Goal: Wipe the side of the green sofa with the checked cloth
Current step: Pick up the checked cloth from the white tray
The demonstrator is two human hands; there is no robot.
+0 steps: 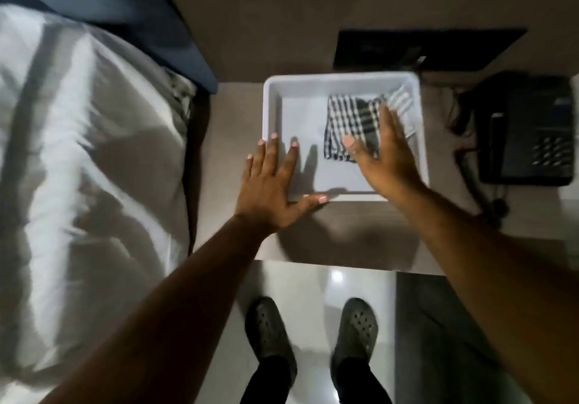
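A folded black-and-white checked cloth (351, 124) lies in the right half of a white plastic tray (272, 102) on a beige bedside table. My right hand (385, 152) hovers flat over the cloth's right side, fingers spread, gripping nothing. My left hand (272, 184) rests open on the tray's near left corner, thumb along the front rim. A second, paler striped cloth (404, 102) peeks out under the checked one. No green sofa is in view.
A bed with white bedding (87, 159) and a dark blue headboard (150, 11) fills the left. A black telephone (526, 134) with its cord stands right of the tray, a dark flat object (423, 49) behind it. My feet in dark clogs (313, 331) stand on glossy floor.
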